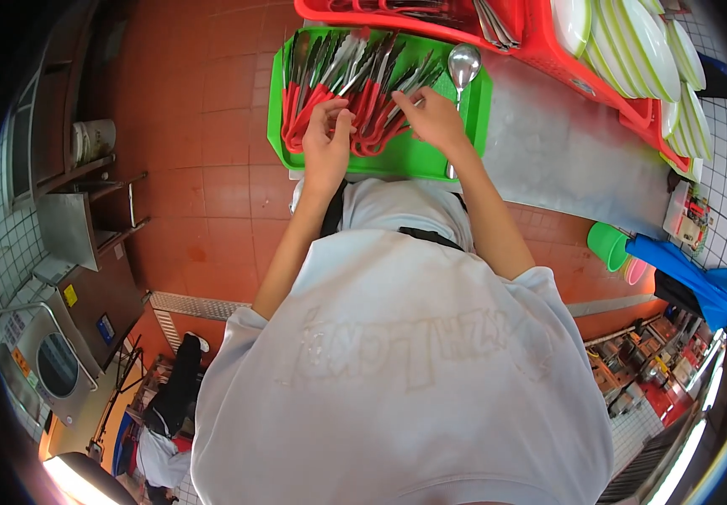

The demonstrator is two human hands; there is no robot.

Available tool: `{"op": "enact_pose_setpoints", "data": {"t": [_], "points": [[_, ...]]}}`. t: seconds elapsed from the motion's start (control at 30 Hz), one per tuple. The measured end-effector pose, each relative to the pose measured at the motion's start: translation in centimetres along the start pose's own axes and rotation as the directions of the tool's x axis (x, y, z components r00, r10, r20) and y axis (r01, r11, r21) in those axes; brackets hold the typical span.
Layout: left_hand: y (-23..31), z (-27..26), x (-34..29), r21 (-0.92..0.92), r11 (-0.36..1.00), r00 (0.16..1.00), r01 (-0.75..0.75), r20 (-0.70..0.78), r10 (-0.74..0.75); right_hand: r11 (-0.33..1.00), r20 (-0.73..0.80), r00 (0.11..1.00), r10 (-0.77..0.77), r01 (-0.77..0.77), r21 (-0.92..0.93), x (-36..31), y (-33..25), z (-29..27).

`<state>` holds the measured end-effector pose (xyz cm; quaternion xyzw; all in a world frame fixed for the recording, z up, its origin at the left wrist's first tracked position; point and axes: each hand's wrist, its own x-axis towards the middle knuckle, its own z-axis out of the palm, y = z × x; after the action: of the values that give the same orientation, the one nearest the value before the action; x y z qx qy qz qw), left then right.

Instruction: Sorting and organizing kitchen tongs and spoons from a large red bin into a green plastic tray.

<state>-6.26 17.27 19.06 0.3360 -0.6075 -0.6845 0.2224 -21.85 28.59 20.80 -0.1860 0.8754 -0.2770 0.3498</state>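
Several tongs (362, 80) with red handles and dark or metal tips lie side by side in a green tray (479, 126), their handles toward me. My left hand (326, 145) hovers over the handles at the left-middle, fingers loosely bent and the thumb apart, with nothing visible in it. My right hand (436, 122) is at the right end of the row, thumb and fingers closed on one pair of tongs near its tips. A large metal serving spoon (463, 66) rests along the tray's right side, its handle partly behind my right wrist.
Beyond the tray is a red basket (439, 32) holding more utensils. Green-rimmed plates (633, 50) stand in a red rack (586, 80) at right, on the metal table (565, 143). A green bucket (607, 246) is below right. Another person (165, 421) appears at lower left.
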Motion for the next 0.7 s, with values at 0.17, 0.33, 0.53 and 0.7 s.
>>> {"op": "enact_pose_setpoints", "data": {"t": [0.17, 0.33, 0.53, 0.7], "points": [[1.4, 0.5, 0.9, 0.075, 0.997, 1.0, -0.02, 0.018, 0.019, 0.986, -0.088, 0.995, -0.04, 0.054, 0.157, 0.3, 4.5, -1.1], [3.2, 0.8, 4.9, 0.171, 0.962, 0.977, -0.212, 0.038, 0.209, 0.778, 0.017, 0.979, 0.205, -0.174, 0.603, -2.0, 10.5, -3.8], [7.2, 1.7, 14.3, 0.667, 0.402, 0.687, -0.627, 0.23, 0.69, 0.37, 0.069, 0.919, 0.388, -0.224, 0.902, -4.7, 20.0, -4.7], [5.0, 1.7, 21.5, 0.837, 0.194, 0.744, -0.512, 0.319, 0.587, 0.239, 0.135, 0.909, 0.395, -0.243, 0.94, -5.8, 22.5, -3.3]]}}
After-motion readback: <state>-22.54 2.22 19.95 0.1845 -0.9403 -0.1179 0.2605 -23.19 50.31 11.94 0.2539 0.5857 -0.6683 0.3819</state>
